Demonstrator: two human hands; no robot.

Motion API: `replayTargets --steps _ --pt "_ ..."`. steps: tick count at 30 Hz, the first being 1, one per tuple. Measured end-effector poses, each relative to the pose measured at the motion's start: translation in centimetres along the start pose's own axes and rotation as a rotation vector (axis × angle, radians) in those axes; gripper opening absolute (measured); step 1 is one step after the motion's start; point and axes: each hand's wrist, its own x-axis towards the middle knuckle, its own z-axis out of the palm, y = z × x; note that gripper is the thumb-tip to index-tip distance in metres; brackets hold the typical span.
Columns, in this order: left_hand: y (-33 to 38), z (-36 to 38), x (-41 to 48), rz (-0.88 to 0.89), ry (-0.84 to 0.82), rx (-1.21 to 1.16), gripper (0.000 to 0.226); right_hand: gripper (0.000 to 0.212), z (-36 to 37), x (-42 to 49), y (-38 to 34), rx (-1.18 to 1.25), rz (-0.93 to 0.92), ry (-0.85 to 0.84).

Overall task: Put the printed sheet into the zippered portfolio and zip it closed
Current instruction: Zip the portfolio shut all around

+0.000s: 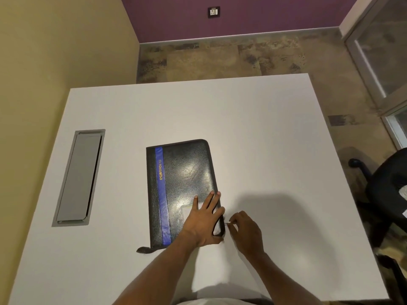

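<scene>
The black portfolio lies closed and flat on the white table, a little toward my side of the middle, its blue stripe running along the spine side on my left. My left hand rests spread and flat on the cover near its lower right corner, fingers pointing away from me, thumb hooked around the right edge. My right hand sits just beside that edge, fingertips pinched on the small metal zipper pull; how far the zipper is already closed along that side I cannot tell, since my hands cover it. A loose black tail of the zipper sticks out past the lower left corner. The printed sheet is not visible outside the cover. To the right of the portfolio the tabletop is bare out to its edge; to the left, the grey cable hatch lies well apart. A black office chair stands off the table's right edge.
</scene>
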Motion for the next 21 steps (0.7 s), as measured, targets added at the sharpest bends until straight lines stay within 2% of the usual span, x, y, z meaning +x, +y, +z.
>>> replayTargets --steps 7,21 --pt "-0.5 0.3 -0.1 0.033 0.013 -0.010 0.101 0.007 -1.4 4.6 -1.3 -0.063 -0.053 0.011" --pt "-0.9 1.0 -0.5 0.059 -0.005 -0.029 0.092 0.010 -3.6 16.4 -6.7 -0.110 -0.094 0.051"
